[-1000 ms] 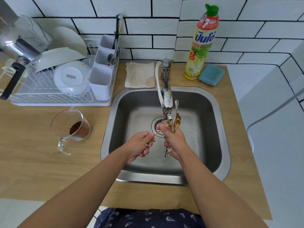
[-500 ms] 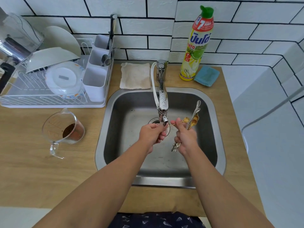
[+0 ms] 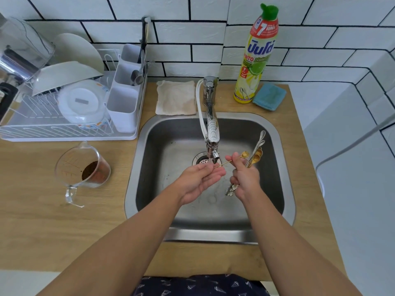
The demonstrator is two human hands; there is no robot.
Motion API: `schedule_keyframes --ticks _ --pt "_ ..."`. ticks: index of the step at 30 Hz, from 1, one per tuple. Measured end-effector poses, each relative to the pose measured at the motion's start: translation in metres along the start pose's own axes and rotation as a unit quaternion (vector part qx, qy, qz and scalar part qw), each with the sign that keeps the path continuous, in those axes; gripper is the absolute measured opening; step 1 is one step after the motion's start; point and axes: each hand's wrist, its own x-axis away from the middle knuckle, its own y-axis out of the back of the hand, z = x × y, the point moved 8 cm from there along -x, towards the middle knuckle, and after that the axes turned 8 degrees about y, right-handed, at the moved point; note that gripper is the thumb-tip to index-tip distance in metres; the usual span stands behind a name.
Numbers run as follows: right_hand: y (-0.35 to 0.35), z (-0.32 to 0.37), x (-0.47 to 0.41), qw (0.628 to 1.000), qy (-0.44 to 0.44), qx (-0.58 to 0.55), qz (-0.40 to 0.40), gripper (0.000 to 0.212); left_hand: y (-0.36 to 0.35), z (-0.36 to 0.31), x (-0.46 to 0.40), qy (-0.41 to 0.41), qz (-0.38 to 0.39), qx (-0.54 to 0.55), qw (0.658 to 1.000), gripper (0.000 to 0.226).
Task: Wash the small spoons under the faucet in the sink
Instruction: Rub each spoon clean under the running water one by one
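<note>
Over the steel sink (image 3: 147, 167), my right hand (image 3: 244, 180) grips a bundle of small spoons (image 3: 257, 149), gold and silver, bowls pointing up and away, patterned handles poking out below the fist. One thin gold spoon (image 3: 244, 155) lies sideways between my hands. My right fingertips hold it near its bowl, and my left hand (image 3: 198, 180) pinches the handle end between thumb and outstretched fingers. Both hands sit just below and right of the faucet (image 3: 211, 133) spout tip. I cannot make out a water stream.
A drain strainer (image 3: 201, 160) sits under the spout. On the counter are a glass jug of brown grounds (image 3: 85, 169) at left, a dish rack (image 3: 70, 107) with a cutlery caddy (image 3: 126, 99), a beige cloth (image 3: 176, 97), a detergent bottle (image 3: 257, 58) and a blue sponge (image 3: 269, 96).
My right hand carried the spoon bundle to the right of the spout. My left hand moved in under the spout tip and its fingers straightened. One gold spoon now spans the two hands.
</note>
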Motion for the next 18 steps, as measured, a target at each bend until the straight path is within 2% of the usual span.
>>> schedule_keyframes --ticks 2,6,9,11,14,18 --pt "-0.001 0.001 0.001 1.000 0.001 -0.004 0.004 0.016 0.004 0.002 0.001 0.005 -0.012 -0.035 0.999 0.016" --pt "-0.016 -0.008 0.010 0.999 -0.022 0.001 0.047 0.029 0.014 -0.003 -0.002 -0.012 -0.132 -0.046 0.990 0.021" --pt "-0.017 -0.007 0.010 0.997 -0.021 -0.005 0.071 0.028 0.015 -0.006 -0.004 -0.020 -0.110 -0.044 0.993 0.022" --pt "-0.010 -0.002 0.006 0.998 -0.006 0.021 0.050 0.028 0.013 -0.009 -0.002 -0.044 -0.076 -0.112 0.990 0.015" --pt "-0.001 -0.001 0.000 0.999 0.003 0.046 -0.005 0.020 0.009 -0.018 0.003 -0.113 -0.071 -0.241 0.961 0.011" --pt "-0.003 -0.005 -0.001 0.999 -0.003 0.042 -0.027 0.021 0.000 -0.025 0.006 -0.143 -0.092 -0.340 0.925 0.017"
